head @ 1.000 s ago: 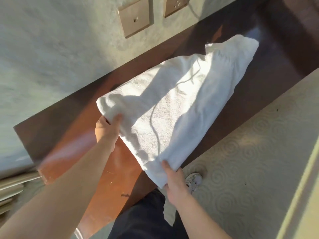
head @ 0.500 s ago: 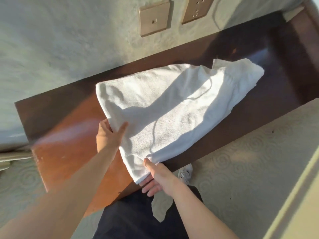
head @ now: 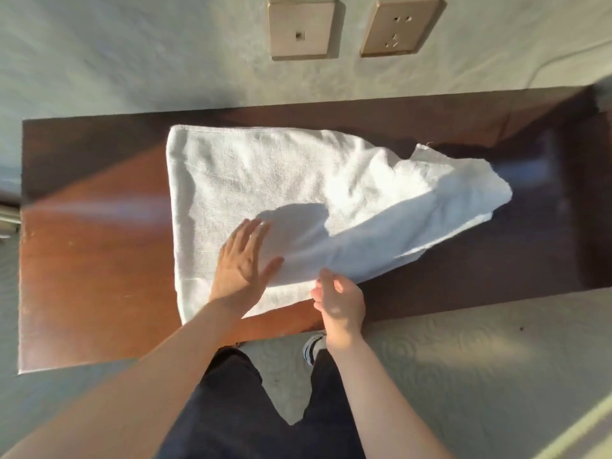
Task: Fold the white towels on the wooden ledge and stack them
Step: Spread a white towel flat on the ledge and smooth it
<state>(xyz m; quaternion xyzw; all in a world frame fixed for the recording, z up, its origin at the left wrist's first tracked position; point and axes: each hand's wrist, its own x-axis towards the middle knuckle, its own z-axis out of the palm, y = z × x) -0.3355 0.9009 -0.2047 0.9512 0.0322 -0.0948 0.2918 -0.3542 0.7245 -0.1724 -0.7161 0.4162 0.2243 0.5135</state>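
Towel (head: 265, 173), white, lies spread over the middle of the desk (head: 92, 260), its stitched far edge running along the upper part of the wood near the wall (head: 132, 61). Its left portion lies flat; its right portion is rumpled and bunched toward the right of the frame, partly in shadow. The left hand (head: 243, 260) rests flat on the towel's lower middle, fingers straight and spread, palm down, holding nothing. Its shadow falls on the cloth just to the upper right of the fingers. The right hand (head: 337, 299) sits just right of the left one, at the towel's near edge by the front of the desk, with fingers curled; it appears to pinch the raised near edge of the cloth, which lifts off the wood from that hand toward the right. The two hands are close but apart. Sunlight strikes the left half of the desk and most of the towel. On the wall at the top of the frame are two brass-coloured plates, a switch (head: 301, 26) on the left and a socket (head: 402, 24) on the right. At the bottom, dark trousers (head: 231, 409) and a shoe (head: 313, 346) stand on patterned carpet (head: 463, 359).
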